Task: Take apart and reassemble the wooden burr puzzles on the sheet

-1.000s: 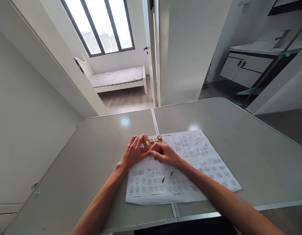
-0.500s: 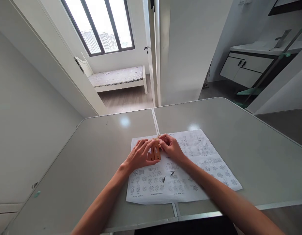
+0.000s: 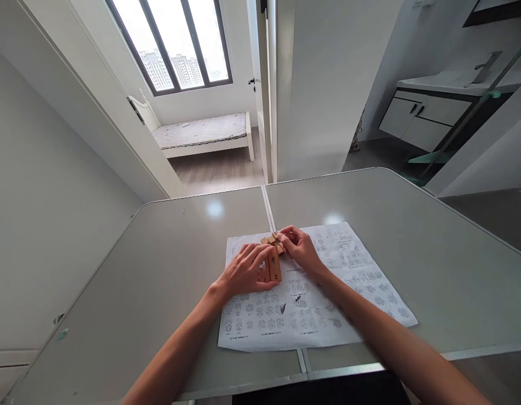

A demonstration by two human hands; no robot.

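Under the curved fingers and thumb of my left hand [image 3: 247, 271] are two flat brown blocks [image 3: 275, 269] standing side by side, the nearer ends marked 1 and 2. Part of the left block is covered by the hand. Just beyond them lie several small light-brown wooden pieces [image 3: 269, 240], close together on the paper sheet [image 3: 319, 326]. My right hand [image 3: 300, 248] has its fingertips closed at the right side of these pieces, gripping one small wooden piece [image 3: 279, 248]. Its exact shape is partly hidden by the fingers.
The printed sheet, covered with small line diagrams, lies on a grey folding table [image 3: 167, 270] with a metal seam [image 3: 266, 205] down its middle. Two small dark marks or bits [image 3: 283, 309] show on the paper. Beyond the table are a doorway, a bed [image 3: 205, 132] and a washbasin cabinet [image 3: 429, 112].
My left hand and the numbered blocks have shifted slightly right and toward me. My right hand has moved a little up and right, and more of the small wooden pieces now shows.
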